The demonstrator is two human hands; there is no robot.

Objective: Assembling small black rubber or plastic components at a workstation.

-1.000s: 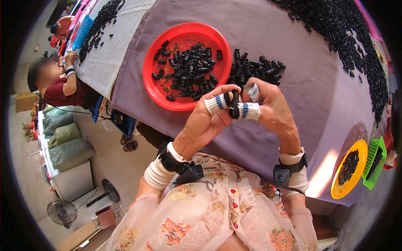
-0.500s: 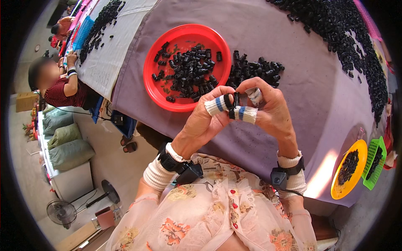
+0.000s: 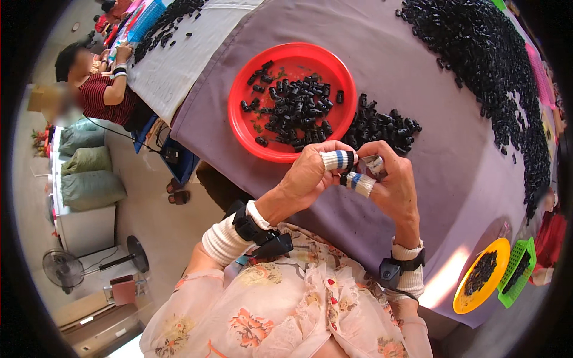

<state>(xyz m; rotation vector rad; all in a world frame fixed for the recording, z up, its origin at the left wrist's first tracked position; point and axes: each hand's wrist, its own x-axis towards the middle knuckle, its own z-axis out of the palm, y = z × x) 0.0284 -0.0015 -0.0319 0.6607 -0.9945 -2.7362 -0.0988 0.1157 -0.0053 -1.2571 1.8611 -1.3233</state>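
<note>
L hand (image 3: 310, 173) & R hand (image 3: 391, 185) both pinched shut on small black part (image 3: 348, 174) above tabletop (image 3: 453, 179) edge, near red plate (image 3: 248, 128); suggest squaring part btwn sleeved fingertips (image 3: 358, 182) w/ steady even press.

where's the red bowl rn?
Head view, upper centre: the red bowl sits on the purple-covered table, just beyond the left hand, with a loose pile of black parts at its right.
</note>
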